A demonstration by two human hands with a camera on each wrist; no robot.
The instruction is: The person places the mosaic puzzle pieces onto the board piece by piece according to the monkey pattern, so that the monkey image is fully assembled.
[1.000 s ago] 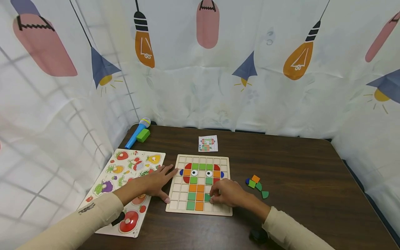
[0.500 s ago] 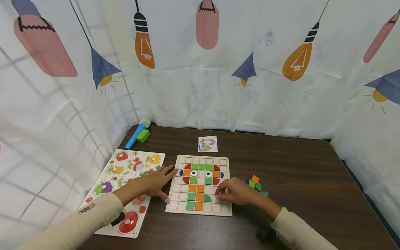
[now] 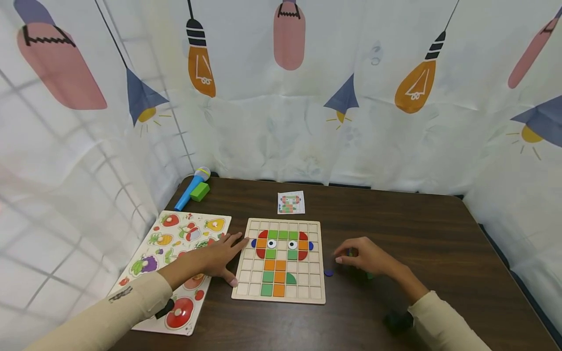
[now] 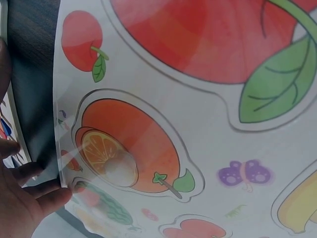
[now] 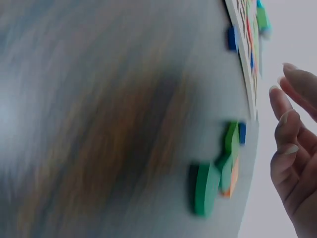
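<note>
My left hand [image 3: 217, 258] spreads its fingers between the two boards, fingertips and thumb at the left edge of the wooden grid board [image 3: 303, 291]. Coloured pieces form a figure on that grid: red curved corners, white eyes, orange squares [image 3: 279, 277] and green squares. A green quarter-round piece [image 3: 291, 279] sits in a lower cell. My right hand [image 3: 366, 256], its fingers loosely bent and nothing between them, hovers over the loose pieces right of the board. Those include a green rounded piece [image 5: 205, 188] and a blue one [image 5: 242, 133]. Another blue piece [image 3: 328, 273] lies beside the board's right edge.
A fruit picture board [image 3: 145, 287] lies under my left forearm. Behind it are a blue toy microphone [image 3: 189, 192] and a green block [image 3: 200, 192]. A small pattern card [image 3: 291, 202] stands beyond the grid. A printed curtain [image 3: 263, 136] closes off the table's far side.
My right hand has let go of the green quarter-round piece in its cell and moved right, off the board, over the loose pieces. The blue piece beside the board now shows. My left hand stays put.
</note>
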